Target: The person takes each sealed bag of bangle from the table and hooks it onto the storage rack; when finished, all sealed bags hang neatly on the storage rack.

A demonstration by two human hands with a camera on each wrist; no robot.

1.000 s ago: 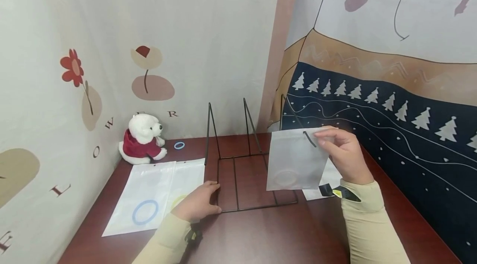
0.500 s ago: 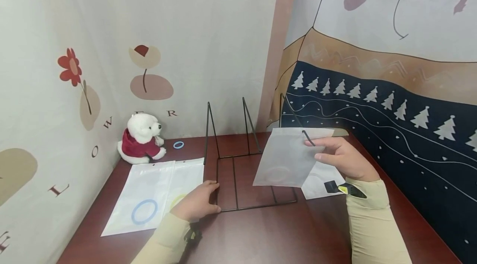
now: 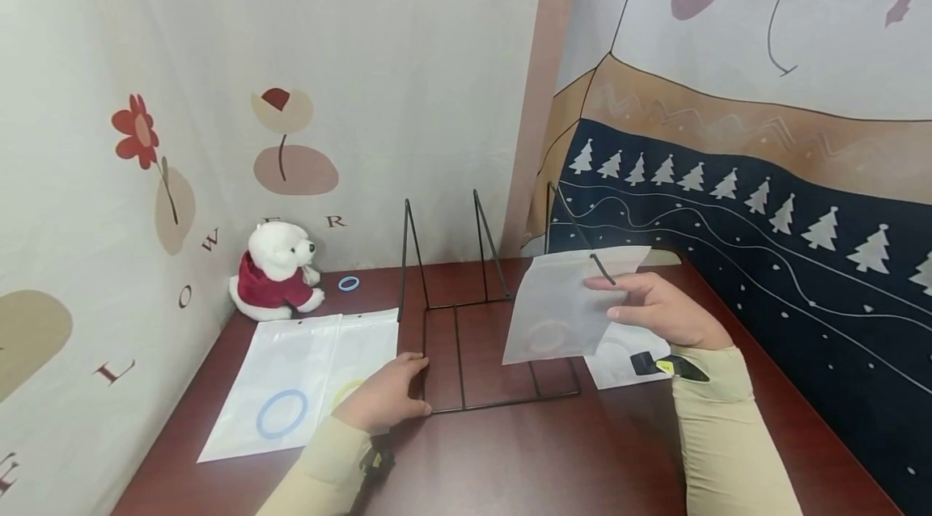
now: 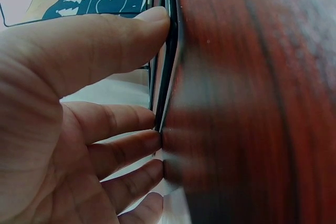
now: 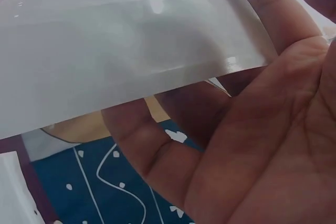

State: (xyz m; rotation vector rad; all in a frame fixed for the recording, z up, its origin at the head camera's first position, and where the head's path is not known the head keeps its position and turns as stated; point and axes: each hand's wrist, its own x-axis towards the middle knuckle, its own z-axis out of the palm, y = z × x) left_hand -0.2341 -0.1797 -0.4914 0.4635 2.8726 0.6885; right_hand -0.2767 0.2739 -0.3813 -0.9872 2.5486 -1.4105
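Observation:
A black wire rack (image 3: 460,358) with tall peaked hooks stands on the table. On its right hook hangs a white translucent plastic bag (image 3: 553,302), tilted, with a faint pale ring showing low in it. My right hand (image 3: 666,312) is at the bag's right side, thumb and index finger apart, the index lying against the bag near the hook's end. Some fingers pass behind the bag's edge in the right wrist view. Down at the rack's front left corner, my left hand (image 3: 389,395) presses the base wire (image 4: 169,40) with thumb and fingertips, fingers nearly straight.
Two flat white bags lie at the left, one with a blue ring (image 3: 282,414), the other with a yellow ring partly behind my left hand. Another white bag (image 3: 619,366) lies at the right. A plush bear (image 3: 280,273) and a small blue ring (image 3: 349,284) are farther back.
My right hand's pinch at the bag's top edge has loosened and the hand has dropped lower. The bag has swung and tilted leftward on the hook. The left hand stays in place.

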